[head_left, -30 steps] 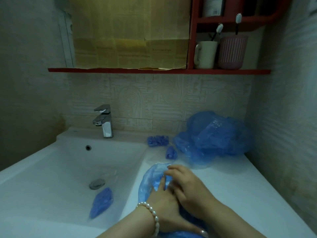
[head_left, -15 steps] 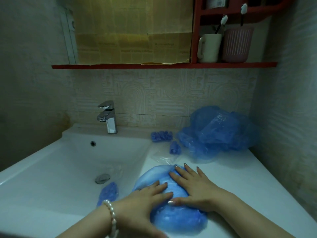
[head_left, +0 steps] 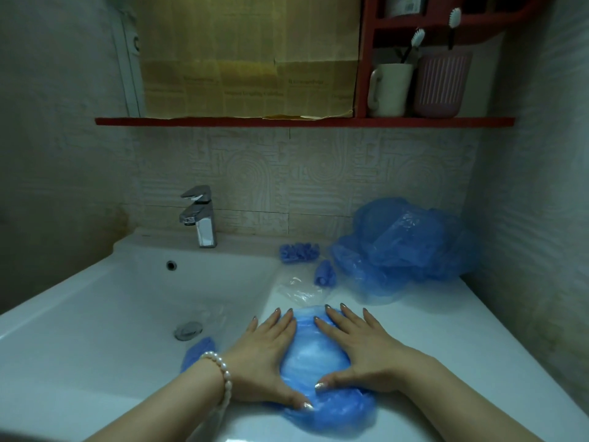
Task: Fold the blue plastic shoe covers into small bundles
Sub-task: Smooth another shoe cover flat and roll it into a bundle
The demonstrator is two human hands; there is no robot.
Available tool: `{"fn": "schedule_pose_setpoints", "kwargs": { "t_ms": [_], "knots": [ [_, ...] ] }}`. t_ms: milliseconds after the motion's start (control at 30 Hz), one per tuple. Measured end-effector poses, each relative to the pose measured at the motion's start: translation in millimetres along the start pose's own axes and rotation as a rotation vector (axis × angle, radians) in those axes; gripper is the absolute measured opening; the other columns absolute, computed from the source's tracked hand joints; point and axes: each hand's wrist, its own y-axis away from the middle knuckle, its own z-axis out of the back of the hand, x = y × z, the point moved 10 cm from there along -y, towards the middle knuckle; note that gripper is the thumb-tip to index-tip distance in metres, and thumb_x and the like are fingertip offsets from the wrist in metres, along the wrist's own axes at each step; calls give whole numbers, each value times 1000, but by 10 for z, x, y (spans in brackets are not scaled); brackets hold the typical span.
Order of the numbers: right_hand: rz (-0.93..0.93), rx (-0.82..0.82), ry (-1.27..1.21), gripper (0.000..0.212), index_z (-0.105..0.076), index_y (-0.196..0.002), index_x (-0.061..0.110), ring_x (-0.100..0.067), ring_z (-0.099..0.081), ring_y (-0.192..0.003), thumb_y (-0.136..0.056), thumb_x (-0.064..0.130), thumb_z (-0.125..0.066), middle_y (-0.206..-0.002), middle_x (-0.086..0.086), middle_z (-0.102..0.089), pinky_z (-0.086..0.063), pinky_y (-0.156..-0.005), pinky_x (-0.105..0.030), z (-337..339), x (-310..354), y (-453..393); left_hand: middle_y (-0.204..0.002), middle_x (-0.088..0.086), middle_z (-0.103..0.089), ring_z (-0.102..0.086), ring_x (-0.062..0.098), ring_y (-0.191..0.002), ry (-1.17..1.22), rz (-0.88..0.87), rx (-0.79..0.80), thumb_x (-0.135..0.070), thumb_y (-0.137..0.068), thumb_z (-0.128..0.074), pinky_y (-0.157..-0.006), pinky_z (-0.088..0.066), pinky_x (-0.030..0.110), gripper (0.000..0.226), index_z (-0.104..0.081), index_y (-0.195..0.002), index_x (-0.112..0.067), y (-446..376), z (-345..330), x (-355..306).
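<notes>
Both flat—left hand (head_left: 266, 355) & right hand (head_left: 366, 352) press shoe cover (head_left: 314, 355); sink (head_left: 127, 307) holds prob. another bundle (head_left: 197, 350).

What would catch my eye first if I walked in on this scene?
Two flat hands, left hand and right hand, press a puffy blue shoe cover down on the white counter beside the sink. Behind them, a big heap of loose blue covers sits in the right corner against the wall.
</notes>
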Motion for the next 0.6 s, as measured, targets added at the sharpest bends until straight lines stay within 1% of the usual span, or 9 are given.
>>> {"fn": "schedule_pose_setpoints", "kwargs": {
  "t_ms": [100,167,267,300,367,433,500,567,600],
  "knots": [
    [2,6,-3,129,10,-146,42,-13,22,-142,-35,101,-16,-156,9,19,14,-116,-44,15,0,-3,-154,-2,23,23,13,-140,-35,2,56,-99,-27,-31,-115,12,45,154,17,-147,-16,32,-36,-9],
    [9,6,-15,129,9,-147,42,-12,23,-142,-34,100,-18,-156,10,19,15,-115,-43,31,7,4,-154,-2,25,26,14,-139,-25,14,47,-101,-25,-29,-113,15,50,155,19,-146,-16,20,-36,4],
    [16,-7,-28,131,8,-147,41,-10,23,-141,-33,100,-21,-156,10,18,16,-115,-43,36,-10,18,-153,-4,27,35,10,-135,35,-53,-121,-102,-30,-20,-110,23,50,146,20,-145,-22,73,97,-68],
    [18,-15,-39,132,7,-147,41,-10,23,-141,-33,100,-21,-156,10,17,17,-115,-43,38,-17,23,-154,-6,23,33,8,-136,61,-123,-223,-102,-35,-21,-109,25,47,140,14,-147,-26,123,183,-135],
    [36,-35,-56,133,4,-148,41,-8,23,-141,-32,101,-24,-157,10,15,17,-115,-43,47,2,39,-156,-13,3,17,3,-141,128,-264,-342,-98,-47,-31,-113,21,39,122,-13,-148,-32,275,305,-292],
    [57,-62,-91,132,-3,-148,40,-6,20,-142,-35,99,-37,-156,13,11,17,-115,-40,75,31,48,-153,-25,-6,7,-8,-140,212,-293,-271,-84,-60,-52,-117,9,31,96,-28,-142,-41,379,272,-391],
    [76,-146,-238,110,-16,-143,48,-2,13,-143,-46,85,-50,-154,18,1,12,-116,-34,193,28,44,-151,-32,2,12,-11,-138,202,-260,-133,-66,-73,-63,-117,8,30,83,-19,-141,-51,428,121,-458],
    [111,-316,-552,74,-39,-124,63,1,-12,-142,-51,69,-55,-149,19,-20,-8,-116,-25,451,-50,109,-150,-32,10,18,-4,-139,57,-237,-51,-64,-83,-51,-114,15,37,73,-8,-141,-56,395,-10,-488],
    [129,-410,-716,59,-52,-110,65,5,-27,-135,-52,60,-56,-144,16,-34,-21,-111,-19,582,-126,164,-151,-31,11,19,0,-140,19,-221,-29,-63,-87,-43,-113,17,41,66,-6,-141,-55,368,-50,-479]
  ]
}}
